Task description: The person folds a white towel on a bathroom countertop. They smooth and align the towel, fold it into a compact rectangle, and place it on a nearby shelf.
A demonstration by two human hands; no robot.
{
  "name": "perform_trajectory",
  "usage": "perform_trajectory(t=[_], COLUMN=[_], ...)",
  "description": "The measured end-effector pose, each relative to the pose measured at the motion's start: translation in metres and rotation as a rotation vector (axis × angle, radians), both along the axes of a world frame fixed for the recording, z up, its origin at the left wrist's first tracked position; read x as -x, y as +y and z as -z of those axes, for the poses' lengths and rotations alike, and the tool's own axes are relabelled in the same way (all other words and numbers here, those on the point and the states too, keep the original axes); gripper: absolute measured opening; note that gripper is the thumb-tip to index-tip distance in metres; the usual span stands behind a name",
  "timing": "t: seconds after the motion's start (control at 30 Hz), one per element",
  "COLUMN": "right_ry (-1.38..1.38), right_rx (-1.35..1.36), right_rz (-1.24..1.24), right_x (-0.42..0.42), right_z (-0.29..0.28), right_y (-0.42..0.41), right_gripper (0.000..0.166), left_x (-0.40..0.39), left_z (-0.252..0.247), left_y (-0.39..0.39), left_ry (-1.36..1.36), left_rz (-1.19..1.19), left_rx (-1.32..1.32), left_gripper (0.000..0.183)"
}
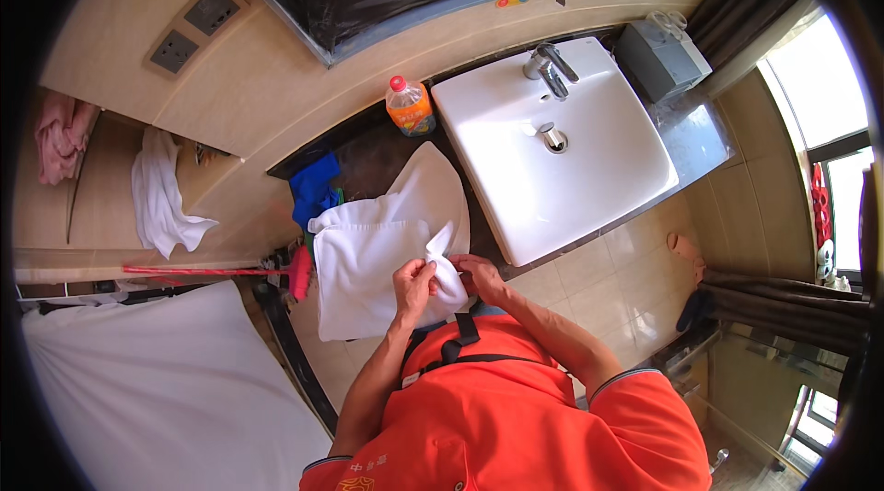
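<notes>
A white towel lies spread over the dark counter and hangs down past its front edge. Above its right part, a folded white cloth with a pointed tip stands up between my hands. I cannot tell whether this cloth is a piece of the towel or separate. My left hand pinches it between thumb and fingers. From the other side, my right hand has its fingers on the cloth's right edge, partly hidden behind it.
Right of the towel is a white washbasin with a chrome faucet. A plastic bottle stands against the wall. Blue cloth lies at the counter's left end, above a pink-headed brush. A grey box sits beyond the basin.
</notes>
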State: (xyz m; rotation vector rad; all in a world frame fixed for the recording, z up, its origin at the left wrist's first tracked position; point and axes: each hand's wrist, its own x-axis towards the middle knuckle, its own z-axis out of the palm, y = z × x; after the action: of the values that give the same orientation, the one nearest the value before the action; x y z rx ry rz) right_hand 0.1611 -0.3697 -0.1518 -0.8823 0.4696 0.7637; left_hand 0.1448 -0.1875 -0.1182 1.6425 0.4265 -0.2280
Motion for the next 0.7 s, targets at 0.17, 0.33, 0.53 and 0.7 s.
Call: perform_trajectory(t=[0.17,0.33,0.53,0.7], right_ry=[-0.526,-0.961,-0.956,-1.049], right_rx=[0.539,0.844,0.954,1.047], right_rz=[-0.636,-0.816,-0.647,-0.64], right_x=[-0.014,-0.008,0.038,0.05], right_z=[0.011,0.003,0.013,0.004], right_y=[0.014,0.002,-0.073,-0.089], right_gripper=[0.043,0.026,0.025,0.024], left_x=[0.009,0.012,0.011,0.009], left_z=[-0.024,-0.027,-0.028,-0.033], left_y=[-0.002,-0.006,-0.009,-0.021], left_ry=[0.041,-0.101,-0.217,-0.182], left_rz=[-0.019,-0.078,-0.079,-0.084], left_rx=[0.217,0.192,0.152,0.195], left_gripper=[0.017,0.013,0.012,0.012])
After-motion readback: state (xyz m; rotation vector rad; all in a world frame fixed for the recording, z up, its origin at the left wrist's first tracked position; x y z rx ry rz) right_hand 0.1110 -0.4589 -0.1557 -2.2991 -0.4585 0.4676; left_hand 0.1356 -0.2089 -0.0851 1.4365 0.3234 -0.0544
